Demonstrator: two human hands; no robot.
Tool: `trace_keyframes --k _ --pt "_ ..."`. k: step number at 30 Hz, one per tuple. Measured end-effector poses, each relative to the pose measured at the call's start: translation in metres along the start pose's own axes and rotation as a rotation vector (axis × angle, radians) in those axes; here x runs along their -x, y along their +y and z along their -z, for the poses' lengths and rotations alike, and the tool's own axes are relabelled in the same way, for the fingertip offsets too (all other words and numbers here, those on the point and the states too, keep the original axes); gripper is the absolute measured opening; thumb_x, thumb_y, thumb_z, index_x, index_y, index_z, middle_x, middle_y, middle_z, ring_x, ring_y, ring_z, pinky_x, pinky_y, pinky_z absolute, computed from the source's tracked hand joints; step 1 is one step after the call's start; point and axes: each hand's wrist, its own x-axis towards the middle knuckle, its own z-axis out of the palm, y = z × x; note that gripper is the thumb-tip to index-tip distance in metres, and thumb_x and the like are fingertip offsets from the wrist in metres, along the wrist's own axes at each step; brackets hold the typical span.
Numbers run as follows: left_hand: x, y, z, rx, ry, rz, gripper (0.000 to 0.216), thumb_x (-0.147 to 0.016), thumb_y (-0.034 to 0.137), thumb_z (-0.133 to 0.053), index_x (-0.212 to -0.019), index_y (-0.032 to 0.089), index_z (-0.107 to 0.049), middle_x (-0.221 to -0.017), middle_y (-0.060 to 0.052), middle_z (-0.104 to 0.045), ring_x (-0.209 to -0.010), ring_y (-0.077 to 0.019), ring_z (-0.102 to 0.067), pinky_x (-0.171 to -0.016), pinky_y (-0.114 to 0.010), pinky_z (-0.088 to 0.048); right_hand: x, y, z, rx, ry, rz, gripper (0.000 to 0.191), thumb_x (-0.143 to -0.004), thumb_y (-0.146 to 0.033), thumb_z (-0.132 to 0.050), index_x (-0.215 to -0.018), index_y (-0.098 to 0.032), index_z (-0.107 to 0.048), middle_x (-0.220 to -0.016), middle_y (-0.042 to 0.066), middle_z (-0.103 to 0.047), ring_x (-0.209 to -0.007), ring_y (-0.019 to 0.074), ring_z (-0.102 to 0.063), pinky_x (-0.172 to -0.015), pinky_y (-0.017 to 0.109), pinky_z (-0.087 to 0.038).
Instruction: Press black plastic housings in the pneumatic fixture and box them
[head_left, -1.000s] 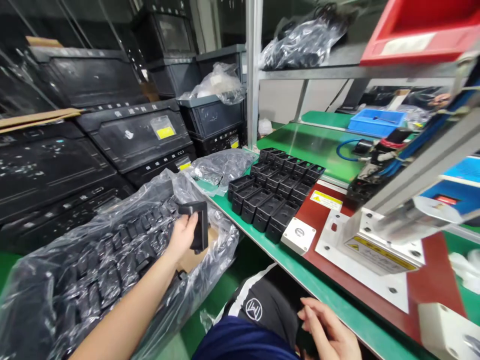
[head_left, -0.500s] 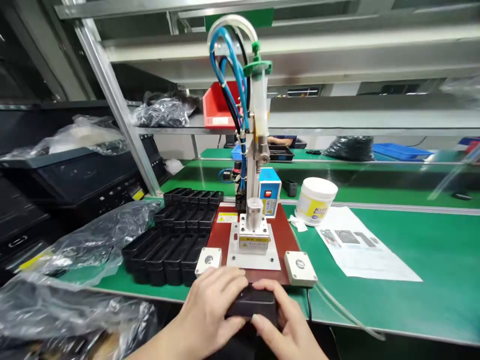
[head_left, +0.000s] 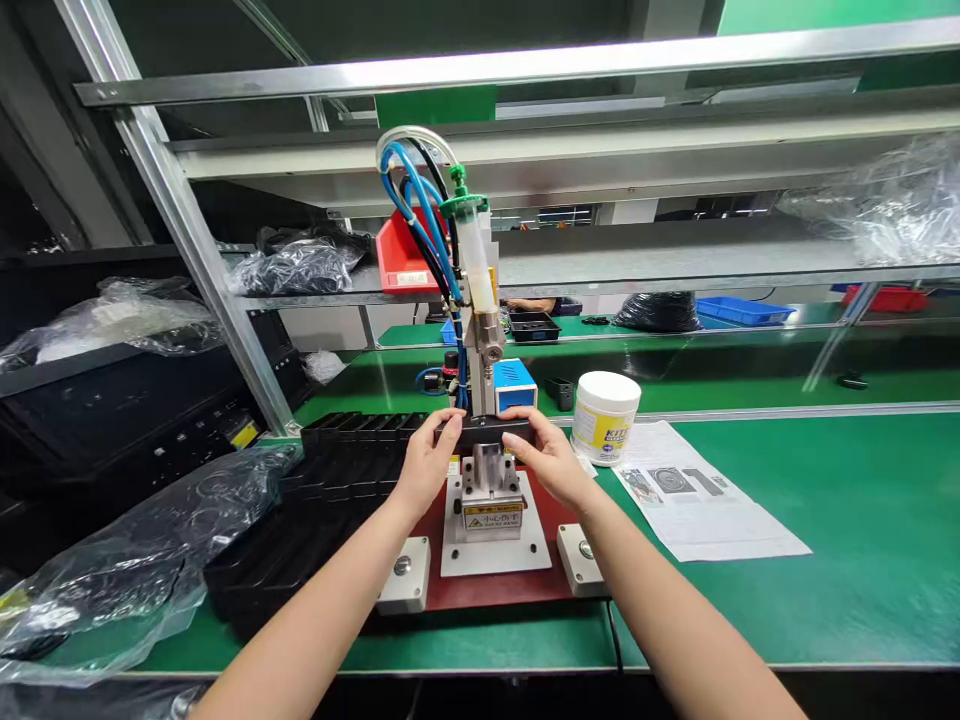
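Note:
My left hand point(head_left: 433, 458) and my right hand point(head_left: 549, 460) grip the two ends of a black oblong plastic part point(head_left: 486, 431). Fingers lie over its top edge and thumbs press its near side. The part is level, at the top of a metal fixture point(head_left: 491, 490) on the bench machine; whether it rests there I cannot tell. Above it stands a clear syringe point(head_left: 475, 262) with a green cap and blue hoses. A white button box point(head_left: 406, 575) lies below my left forearm, and another button box point(head_left: 581, 560) beside my right.
Black trays point(head_left: 330, 500) with slots stand left of the machine, near clear plastic film point(head_left: 172, 530). To the right are a white tub point(head_left: 606, 415) and a printed sheet point(head_left: 697, 500). A metal shelf point(head_left: 637, 255) spans behind, holding a red bin point(head_left: 405, 255).
Both hands have carried the black part forward and up, from the bench's front edge to the top of the fixture. The camera view has tilted up and shifted.

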Motion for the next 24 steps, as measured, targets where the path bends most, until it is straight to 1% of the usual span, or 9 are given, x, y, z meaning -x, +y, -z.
trace_keyframes --k 2,5,8,12,16,18,20,24 --pt "0.004 -0.006 0.000 0.007 0.032 -0.008 0.035 -0.090 0.051 -0.052 -0.100 0.019 -0.065 -0.101 -0.005 -0.066 -0.097 -0.0190 -0.059 -0.089 -0.030 -0.043 0.002 0.005 0.000 -0.036 -0.011 -0.013 0.031 -0.088 -0.044 -0.065 -0.111 -0.024 -0.060 -0.110 0.003 -0.059 -0.098 0.0203 -0.056 -0.083 0.030 -0.048" --pt "0.010 -0.010 0.000 0.025 0.079 -0.030 0.031 -0.090 0.047 -0.053 -0.099 0.020 -0.066 -0.100 -0.005 -0.066 -0.097 -0.0192 -0.059 -0.089 -0.030 -0.043 0.004 0.008 -0.001 -0.069 -0.023 0.014 0.028 -0.088 -0.042 -0.067 -0.111 -0.026 -0.062 -0.110 0.002 -0.057 -0.100 0.0196 -0.055 -0.086 0.029 -0.045" --pt "0.014 -0.008 -0.001 -0.032 0.108 -0.100 0.028 -0.092 0.043 -0.052 -0.100 0.021 -0.066 -0.101 -0.005 -0.065 -0.097 -0.0183 -0.059 -0.089 -0.030 -0.045 0.003 0.013 0.001 -0.124 -0.053 0.009 0.029 -0.088 -0.041 -0.069 -0.112 -0.027 -0.063 -0.110 0.002 -0.057 -0.101 0.0196 -0.054 -0.085 0.029 -0.045" --pt "0.021 -0.005 -0.006 -0.168 0.159 -0.263 0.020 -0.093 0.036 -0.053 -0.102 0.023 -0.065 -0.104 -0.004 -0.062 -0.101 -0.0167 -0.058 -0.092 -0.029 -0.044 -0.001 0.021 0.007 -0.288 -0.115 -0.023 0.028 -0.085 -0.038 -0.074 -0.109 -0.028 -0.065 -0.113 0.002 -0.056 -0.099 0.0181 -0.054 -0.078 0.025 -0.046" --pt "0.024 -0.004 -0.009 -0.211 0.192 -0.334 0.018 -0.095 0.032 -0.052 -0.105 0.023 -0.064 -0.105 -0.004 -0.062 -0.102 -0.0159 -0.058 -0.093 -0.029 -0.045 -0.004 0.027 0.013 -0.313 -0.149 -0.059 0.030 -0.083 -0.039 -0.076 -0.109 -0.028 -0.065 -0.117 0.002 -0.054 -0.092 0.0170 -0.054 -0.067 0.023 -0.045" --pt "0.025 -0.004 -0.011 -0.227 0.188 -0.342 0.018 -0.094 0.032 -0.053 -0.104 0.023 -0.064 -0.103 -0.005 -0.062 -0.100 -0.0162 -0.058 -0.091 -0.030 -0.045 -0.004 0.030 0.016 -0.333 -0.165 -0.092 0.032 -0.083 -0.040 -0.076 -0.109 -0.028 -0.064 -0.116 0.003 -0.055 -0.089 0.0170 -0.054 -0.064 0.022 -0.045" --pt "0.026 -0.005 -0.014 -0.229 0.181 -0.329 0.018 -0.094 0.033 -0.053 -0.103 0.023 -0.065 -0.102 -0.005 -0.063 -0.099 -0.0168 -0.059 -0.090 -0.031 -0.046 -0.003 0.033 0.019 -0.356 -0.174 -0.107 0.031 -0.083 -0.039 -0.076 -0.109 -0.028 -0.064 -0.114 0.002 -0.056 -0.090 0.0169 -0.054 -0.065 0.022 -0.045" --pt "0.031 -0.010 -0.019 -0.192 0.184 -0.253 0.021 -0.095 0.036 -0.052 -0.106 0.023 -0.064 -0.104 -0.005 -0.064 -0.098 -0.0181 -0.060 -0.091 -0.033 -0.046 0.001 0.038 0.021 -0.359 -0.179 -0.111 0.031 -0.083 -0.037 -0.076 -0.109 -0.027 -0.063 -0.112 0.002 -0.056 -0.090 0.0161 -0.054 -0.068 0.023 -0.045"
